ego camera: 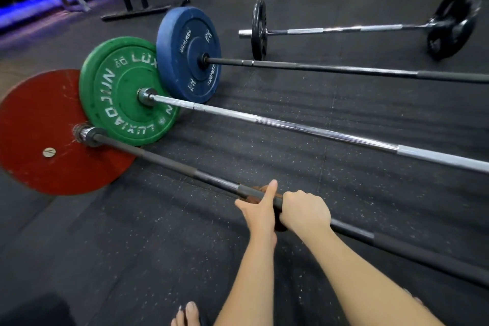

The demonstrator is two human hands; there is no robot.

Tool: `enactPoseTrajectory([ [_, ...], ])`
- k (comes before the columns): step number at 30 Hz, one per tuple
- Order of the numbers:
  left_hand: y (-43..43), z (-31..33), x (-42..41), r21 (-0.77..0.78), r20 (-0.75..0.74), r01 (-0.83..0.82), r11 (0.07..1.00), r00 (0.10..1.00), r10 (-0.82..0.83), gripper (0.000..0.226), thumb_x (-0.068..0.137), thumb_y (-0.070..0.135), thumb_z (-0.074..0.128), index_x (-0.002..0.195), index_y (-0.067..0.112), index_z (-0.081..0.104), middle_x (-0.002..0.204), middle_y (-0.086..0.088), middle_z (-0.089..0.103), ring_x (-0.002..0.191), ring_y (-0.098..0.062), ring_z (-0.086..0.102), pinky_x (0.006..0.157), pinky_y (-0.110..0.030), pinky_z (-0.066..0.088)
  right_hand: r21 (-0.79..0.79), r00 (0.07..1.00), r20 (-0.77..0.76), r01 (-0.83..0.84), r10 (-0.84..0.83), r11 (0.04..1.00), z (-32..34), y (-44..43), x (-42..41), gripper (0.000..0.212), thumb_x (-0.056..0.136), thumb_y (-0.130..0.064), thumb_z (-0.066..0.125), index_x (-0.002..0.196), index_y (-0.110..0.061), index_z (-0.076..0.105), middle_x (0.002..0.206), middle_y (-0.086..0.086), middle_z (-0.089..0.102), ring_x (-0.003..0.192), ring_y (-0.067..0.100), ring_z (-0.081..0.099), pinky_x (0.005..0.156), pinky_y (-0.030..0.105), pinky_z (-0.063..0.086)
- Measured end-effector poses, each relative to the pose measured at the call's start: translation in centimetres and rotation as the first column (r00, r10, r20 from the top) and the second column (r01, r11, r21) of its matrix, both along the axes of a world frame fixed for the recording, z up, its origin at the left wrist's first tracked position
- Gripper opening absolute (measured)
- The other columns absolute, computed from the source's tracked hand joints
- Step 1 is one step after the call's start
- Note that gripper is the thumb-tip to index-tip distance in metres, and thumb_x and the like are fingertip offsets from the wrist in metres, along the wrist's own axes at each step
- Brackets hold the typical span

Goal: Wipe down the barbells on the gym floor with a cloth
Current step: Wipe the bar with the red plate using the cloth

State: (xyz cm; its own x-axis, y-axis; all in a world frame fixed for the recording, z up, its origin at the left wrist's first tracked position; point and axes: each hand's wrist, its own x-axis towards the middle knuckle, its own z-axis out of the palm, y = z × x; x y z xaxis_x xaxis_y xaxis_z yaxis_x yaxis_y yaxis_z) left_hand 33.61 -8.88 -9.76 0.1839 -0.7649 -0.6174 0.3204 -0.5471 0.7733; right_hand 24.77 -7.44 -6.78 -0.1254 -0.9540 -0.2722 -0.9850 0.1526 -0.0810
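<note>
From the head camera, our left hand (258, 209) clamps a brown cloth (255, 190) round the nearest bar (164, 160), well along from its red plate (39, 114), probably so the wiping reaches all round. Our right hand (307, 210) curls over the bar just beside it, likely to stop it rolling.

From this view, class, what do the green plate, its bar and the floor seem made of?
Green plate: probably matte rubber, scuffed, white lettering. Its bar: bright chromed steel, by its sharp glints. Floor: likely speckled rubber matting, with visible seams.
</note>
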Motion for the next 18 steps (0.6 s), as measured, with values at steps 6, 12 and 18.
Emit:
enactPoseTrajectory([
  [6,0.3,-0.4,0.1,0.015,-0.032,-0.002,1.000,0.999,0.003,0.078,0.066,0.044,0.096,0.119,0.024,0.042,0.118,-0.005,0.062,0.101,-0.025,0.068,0.084,-0.052,0.061,0.003,1.000,0.002,-0.001,0.001,1.000,0.0,0.1,0.0,0.007,0.091,-0.019,0.049,0.094,-0.020,0.055,0.078,-0.002,0.054,0.073,0.024,0.057,0.066,0.034,0.044],
  [12,-1.5,-0.4,2.2,0.016,-0.052,-0.052,0.999,0.997,0.052,0.088,0.059,0.049,0.098,0.125,0.023,0.045,0.119,-0.007,0.065,0.101,-0.030,0.071,0.086,-0.057,0.060,-0.006,1.000,0.006,0.000,0.000,1.000,-0.1,-0.1,0.0,0.005,0.093,-0.024,0.051,0.094,-0.021,0.054,0.086,0.000,0.063,0.074,0.024,0.061,0.067,0.033,0.046],
  [18,-0.6,-1.0,0.9,0.000,-0.085,0.020,1.000,0.996,-0.020,0.074,0.074,0.045,0.091,0.130,0.020,0.050,0.118,-0.006,0.071,0.101,-0.025,0.073,0.085,-0.048,0.062,-0.011,1.000,-0.010,-0.002,0.002,1.000,-0.4,-0.1,0.0,0.007,0.092,-0.022,0.050,0.094,-0.021,0.056,0.076,-0.003,0.052,0.072,0.022,0.062,0.065,0.033,0.050],
])
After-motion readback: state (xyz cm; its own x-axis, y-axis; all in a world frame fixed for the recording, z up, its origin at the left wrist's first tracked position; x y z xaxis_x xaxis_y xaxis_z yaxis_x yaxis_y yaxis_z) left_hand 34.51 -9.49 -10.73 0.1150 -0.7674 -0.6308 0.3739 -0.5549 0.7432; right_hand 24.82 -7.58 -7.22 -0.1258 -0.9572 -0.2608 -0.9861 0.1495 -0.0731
